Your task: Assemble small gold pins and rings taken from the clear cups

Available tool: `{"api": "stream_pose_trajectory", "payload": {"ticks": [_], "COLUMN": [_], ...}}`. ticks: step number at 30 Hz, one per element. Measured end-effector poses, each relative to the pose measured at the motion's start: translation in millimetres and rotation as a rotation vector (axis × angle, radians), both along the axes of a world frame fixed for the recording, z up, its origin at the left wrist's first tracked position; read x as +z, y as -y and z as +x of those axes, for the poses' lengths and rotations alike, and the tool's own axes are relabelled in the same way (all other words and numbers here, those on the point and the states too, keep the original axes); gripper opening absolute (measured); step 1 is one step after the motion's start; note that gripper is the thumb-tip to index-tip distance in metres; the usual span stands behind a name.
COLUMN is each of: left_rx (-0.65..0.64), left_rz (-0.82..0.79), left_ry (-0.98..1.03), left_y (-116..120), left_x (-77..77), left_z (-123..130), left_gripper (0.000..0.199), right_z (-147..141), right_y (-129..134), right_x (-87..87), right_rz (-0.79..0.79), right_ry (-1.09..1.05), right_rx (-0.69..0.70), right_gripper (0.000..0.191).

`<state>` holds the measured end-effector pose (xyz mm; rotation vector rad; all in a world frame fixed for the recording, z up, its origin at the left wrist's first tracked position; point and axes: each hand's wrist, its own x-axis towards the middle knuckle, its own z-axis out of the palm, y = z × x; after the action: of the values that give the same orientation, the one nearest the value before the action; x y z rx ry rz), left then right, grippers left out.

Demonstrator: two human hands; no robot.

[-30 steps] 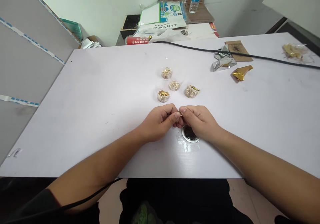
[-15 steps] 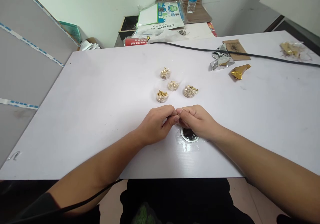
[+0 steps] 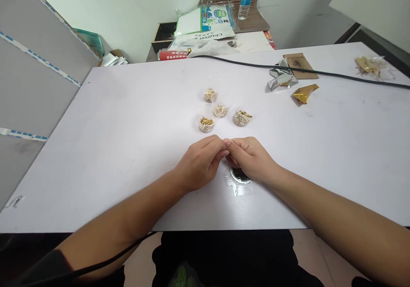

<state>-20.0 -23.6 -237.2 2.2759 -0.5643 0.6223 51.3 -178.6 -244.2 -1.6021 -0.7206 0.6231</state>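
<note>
My left hand (image 3: 203,161) and my right hand (image 3: 251,156) meet fingertip to fingertip above the white table. Thumbs and forefingers of both are pinched together; whatever lies between them is too small or too hidden to name. Under my right hand, partly covered by it, a round dark disc with a silver rim (image 3: 241,181) is fixed to the table with clear tape. Just beyond my hands stand small clear cups of short gold-coloured pins: a near left cup (image 3: 206,124), a right cup (image 3: 242,118), a middle cup (image 3: 220,111) and a far cup (image 3: 210,95).
A black cable (image 3: 256,65) crosses the table's far side. Near it lie silver foil packets (image 3: 282,83), a gold foil piece (image 3: 305,94), a brown paper packet (image 3: 300,65) and a clear bag (image 3: 371,66). Behind the table stands a water bottle (image 3: 246,1).
The view has shifted slightly. My hands stay joined at the fingertips in nearly the same spot, with my left wrist and fingers turned a little.
</note>
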Motion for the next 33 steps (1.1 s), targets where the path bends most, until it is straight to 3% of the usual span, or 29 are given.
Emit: {"api": "stream_pose_trajectory", "payload": {"ticks": [13,23,33], "left_rx": [0.099,0.146,0.098], "left_rz": [0.107,0.165,-0.048], "left_ry": [0.142,0.225,-0.004], "left_y": [8.5,12.3,1.8], "left_x": [-2.7,-0.8,-0.8], "left_z": [-5.3,-2.4,-0.3], "left_gripper": [0.015,0.024,0.025], "right_z": [-16.9,-25.7,-16.2], "right_y": [-5.1,-7.6,-6.3], "right_x": [-0.1,-0.4,1.0], "right_rz": [0.066,0.084,0.056], "right_ry": [-0.060,0.039,0.098], "right_rx": [-0.178,-0.235,-0.240], "right_gripper": [0.064,0.061,0.061]}}
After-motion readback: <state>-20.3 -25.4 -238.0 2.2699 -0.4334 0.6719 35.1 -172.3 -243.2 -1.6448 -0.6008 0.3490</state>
